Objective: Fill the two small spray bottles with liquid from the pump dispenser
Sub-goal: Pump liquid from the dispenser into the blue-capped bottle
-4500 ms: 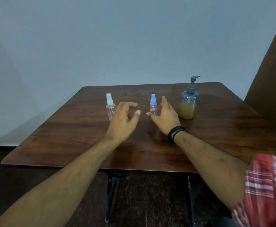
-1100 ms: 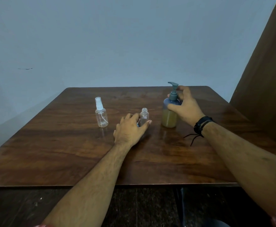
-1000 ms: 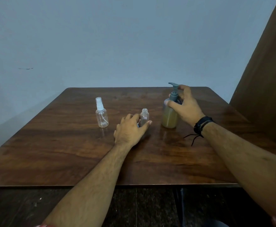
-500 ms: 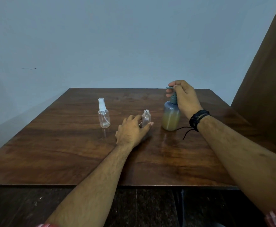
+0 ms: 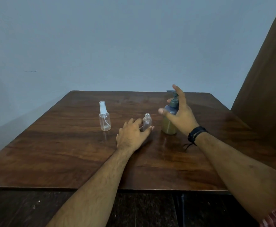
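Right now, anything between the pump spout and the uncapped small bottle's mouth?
Nothing visible. The uncapped bottle stands open-mouthed just left of the pump dispenser; the left hand steadies its base, and the right hand is beside the pump.

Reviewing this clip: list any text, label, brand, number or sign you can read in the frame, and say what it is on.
None can be read.
Pump dispenser: no label or print shows on the side in view.
Capped spray bottle: clear, no print shows.
Open spray bottle: a pale patch on its side, too small to tell whether it is a label.
Table and wall: no writing; the wall bears only a dark scuff.
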